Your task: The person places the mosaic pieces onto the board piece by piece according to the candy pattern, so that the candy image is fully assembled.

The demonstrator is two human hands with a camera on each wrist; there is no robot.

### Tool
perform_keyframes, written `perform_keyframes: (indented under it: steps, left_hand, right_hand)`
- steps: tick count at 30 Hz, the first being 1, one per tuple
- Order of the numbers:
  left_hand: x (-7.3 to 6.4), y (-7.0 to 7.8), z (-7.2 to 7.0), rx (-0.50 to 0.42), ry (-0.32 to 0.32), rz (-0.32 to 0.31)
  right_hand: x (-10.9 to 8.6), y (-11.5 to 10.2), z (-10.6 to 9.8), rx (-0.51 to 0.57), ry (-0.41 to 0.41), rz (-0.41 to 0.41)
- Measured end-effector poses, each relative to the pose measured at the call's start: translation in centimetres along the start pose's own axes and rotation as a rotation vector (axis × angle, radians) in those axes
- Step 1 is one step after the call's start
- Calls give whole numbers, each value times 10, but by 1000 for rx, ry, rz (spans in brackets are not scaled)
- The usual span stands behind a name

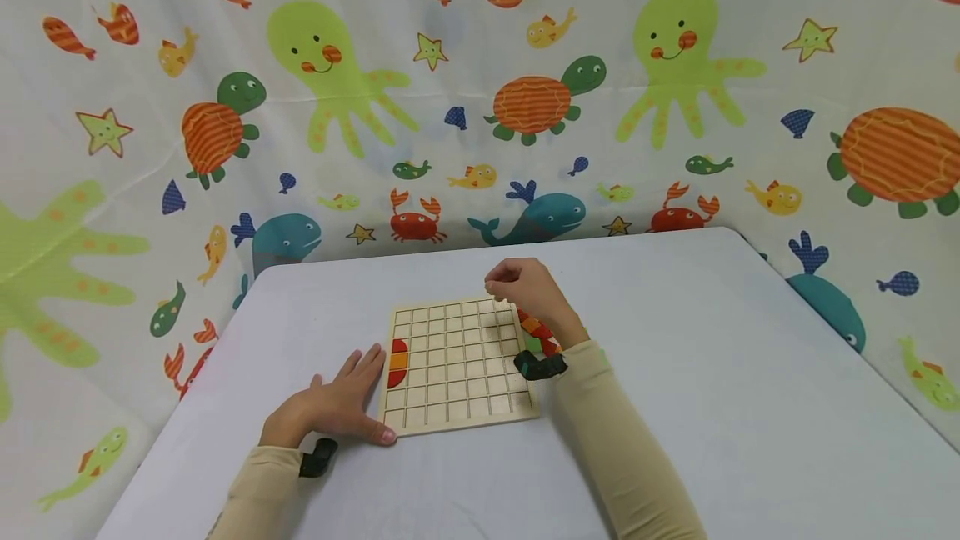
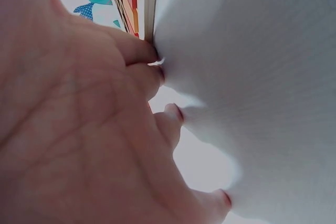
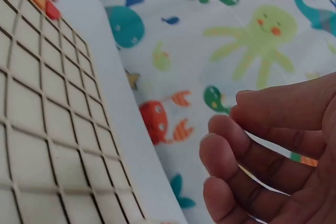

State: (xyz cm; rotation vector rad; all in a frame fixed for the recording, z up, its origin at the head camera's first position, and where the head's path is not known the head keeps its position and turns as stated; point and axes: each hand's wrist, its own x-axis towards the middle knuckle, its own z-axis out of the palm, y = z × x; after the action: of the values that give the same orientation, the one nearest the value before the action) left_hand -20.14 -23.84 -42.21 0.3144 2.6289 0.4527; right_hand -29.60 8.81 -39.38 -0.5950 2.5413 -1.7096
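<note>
1. Board (image 1: 453,365): wooden, gridded, flat on the white bench (image 1: 712,357), lower middle of the head view. I take this spot as chosen to suit both hands.
2. Left hand (image 1: 341,402), lower left of centre: grip apart, fingers straight and spread along the board's left edge, thumb at its lower left corner. Probably a brace against sliding; how hard it presses, I cannot tell.
3. Right hand (image 1: 534,290), just right of centre, above the board's upper right corner. Fingers curled, thumb tip close by the forefinger. I see no piece there, but cannot tell whether this grip pinches something small.
4. Two red half-rounds (image 1: 396,378) with an orange square (image 1: 398,361) between them, at the board's left edge; the grid presumably keeps them lined up.
5. Red, orange and green pieces (image 1: 532,326) just beside the board's right edge, partly hidden under my right-side wrist; likely kept there for easy reach.
6. Patterned cloth (image 1: 450,23) across the upper frame, perhaps a backdrop.
</note>
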Motion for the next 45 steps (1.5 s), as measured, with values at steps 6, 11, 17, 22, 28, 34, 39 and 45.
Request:
perform_keyframes:
  steps: [6, 11, 17, 22, 28, 34, 39, 45]
  left_hand:
    - [-1, 0, -1, -1, 0, 2]
    - [-1, 0, -1, -2, 2, 4]
    - [0, -3, -1, -7, 0, 7]
    - [0, -3, -1, -12, -3, 9]
    - [0, -3, -1, -12, 2, 23]
    - [-1, -4, -1, -16, -2, 33]
    - [-1, -3, -1, -21, -5, 27]
    - [0, -3, -1, -18, -7, 29]
  right_hand:
    - [-3, 10, -29, -122, 61, 49]
    - [-7, 17, -45, -181, 85, 104]
    - [-8, 24, -54, -204, 86, 169]
    - [-9, 30, -56, -217, 89, 207]
    - [-10, 39, -59, -266, 67, 238]
    - [-11, 49, -62, -306, 35, 307]
    - [-15, 55, -70, -346, 2, 382]
    - [-20, 57, -79, -391, -88, 480]
